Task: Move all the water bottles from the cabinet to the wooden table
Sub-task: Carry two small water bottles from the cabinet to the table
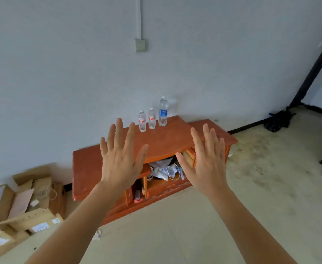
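**A:** Where are your hands?

**B:** Both raised in front of me, backs toward me. My left hand is flat with the fingers spread wide, nothing in it. My right hand is the same, spread and bare. They hang apart, with the front of the orange wooden cabinet showing between them.

**A:** And the bottles?

**B:** Three stand upright in a row near the back edge of the cabinet top, close to the white wall. Two small bottles with red labels, the left small bottle and the middle small bottle, stand just beside each other. The tall bottle with the blue label is next on their right.

**A:** Room around them?

**B:** The top is bare in front of the bottles, out to its front edge. Beyond my right hand a lower section of the top runs on to the right.

**A:** What else is near?

**B:** Under the top, an open compartment holds crumpled bags and cords. Cardboard boxes crowd the floor left of the cabinet. The pale floor in front is open. A black heap lies far right by the wall.
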A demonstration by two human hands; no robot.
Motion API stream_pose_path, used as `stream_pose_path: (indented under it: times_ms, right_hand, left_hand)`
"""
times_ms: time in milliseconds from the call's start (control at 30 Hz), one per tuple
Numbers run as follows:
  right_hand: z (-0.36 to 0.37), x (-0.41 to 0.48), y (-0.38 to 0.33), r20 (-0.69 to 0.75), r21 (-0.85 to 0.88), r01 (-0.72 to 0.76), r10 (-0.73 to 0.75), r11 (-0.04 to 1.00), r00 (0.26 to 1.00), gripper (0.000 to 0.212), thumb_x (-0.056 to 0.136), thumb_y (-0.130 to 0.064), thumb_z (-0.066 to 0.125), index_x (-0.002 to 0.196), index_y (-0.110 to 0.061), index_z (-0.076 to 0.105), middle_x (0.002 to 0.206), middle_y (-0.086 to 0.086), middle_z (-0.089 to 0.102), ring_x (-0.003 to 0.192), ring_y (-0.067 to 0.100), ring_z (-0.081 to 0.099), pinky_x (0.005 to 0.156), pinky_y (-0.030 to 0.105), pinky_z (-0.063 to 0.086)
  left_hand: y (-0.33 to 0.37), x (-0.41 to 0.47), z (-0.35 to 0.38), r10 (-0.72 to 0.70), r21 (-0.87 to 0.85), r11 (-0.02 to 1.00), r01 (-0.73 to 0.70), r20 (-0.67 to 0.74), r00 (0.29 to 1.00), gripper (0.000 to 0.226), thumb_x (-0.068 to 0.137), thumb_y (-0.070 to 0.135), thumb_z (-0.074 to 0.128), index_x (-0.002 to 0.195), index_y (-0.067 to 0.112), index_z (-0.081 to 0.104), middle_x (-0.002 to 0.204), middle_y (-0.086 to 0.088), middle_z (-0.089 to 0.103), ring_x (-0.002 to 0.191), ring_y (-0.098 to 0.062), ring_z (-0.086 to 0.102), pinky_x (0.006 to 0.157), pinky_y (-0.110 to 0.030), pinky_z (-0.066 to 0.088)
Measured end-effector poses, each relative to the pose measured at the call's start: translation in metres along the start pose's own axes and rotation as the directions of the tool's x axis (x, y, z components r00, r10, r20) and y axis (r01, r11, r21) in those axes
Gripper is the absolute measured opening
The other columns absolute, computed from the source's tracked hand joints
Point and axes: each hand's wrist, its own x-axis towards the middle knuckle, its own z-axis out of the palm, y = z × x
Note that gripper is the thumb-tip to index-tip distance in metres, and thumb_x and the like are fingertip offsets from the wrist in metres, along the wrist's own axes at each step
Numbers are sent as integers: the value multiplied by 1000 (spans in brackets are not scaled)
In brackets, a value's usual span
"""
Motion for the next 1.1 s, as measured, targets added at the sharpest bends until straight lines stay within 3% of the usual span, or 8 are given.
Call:
stream_pose_path:
  times_ms: [200,300,400,533,700,833,967,1100]
  right_hand:
    - [71,86,47,44,-30,-78,79,997,996,80,97,-69,38,163,-26,22,171,12,9,158,31,4,126,51,2]
    - [114,114,71,43,-36,-92,94,995,995,79,98,-69,38,162,-27,21,171,12,9,158,31,5,126,52,4]
    - [182,163,110,64,34,-125,123,992,990,80,97,-68,40,162,-26,21,171,14,11,158,33,9,125,55,8]
    - [259,244,143,170,150,-191,165,970,972,84,97,-71,38,163,-31,8,172,9,-3,159,28,-2,127,55,5]
    - [341,343,148,276,273,-193,116,942,954,84,97,-73,35,162,-36,-3,172,3,-11,158,22,-8,127,45,-1]
    - [395,388,143,324,361,-175,53,916,945,85,95,-76,36,160,-43,-9,168,-8,-16,156,14,-9,125,41,2]
    - [455,433,140,370,331,-199,67,922,927,88,94,-75,41,162,-38,-1,172,2,-4,159,22,2,127,51,15]
    - [496,461,138,390,327,-227,88,917,916,91,89,-83,35,162,-39,2,172,-3,-5,158,19,2,126,48,19]
  left_hand:
    - [-8,117,80,91,-22,996,-90,58,994,71,101,64,22,161,27,14,169,-9,1,156,-31,0,121,-58,6]
    - [-18,151,127,79,-8,997,-79,108,991,72,100,65,23,161,29,10,169,-9,-3,156,-30,-4,122,-59,4]
    - [-30,207,191,43,16,999,-47,195,980,75,99,69,20,161,32,-1,169,-6,-10,156,-26,-11,123,-57,1]
    - [-51,290,238,-50,59,998,35,283,958,81,95,75,19,156,38,-20,165,-1,-27,153,-22,-23,124,-56,-1]
    - [-89,381,270,-123,47,992,115,231,965,81,87,82,14,148,51,-29,167,-1,-22,155,-23,-17,124,-54,5]
    - [-124,415,301,-184,20,983,185,246,952,86,84,84,18,148,51,-29,165,0,-26,155,-24,-17,124,-58,10]
    - [-173,461,343,-215,-13,972,233,335,917,89,89,81,34,144,57,-32,160,4,-39,154,-26,-18,123,-56,9]
    - [-206,504,375,-208,-43,969,244,397,894,90,91,76,39,147,53,-28,157,5,-42,154,-23,-21,122,-55,9]
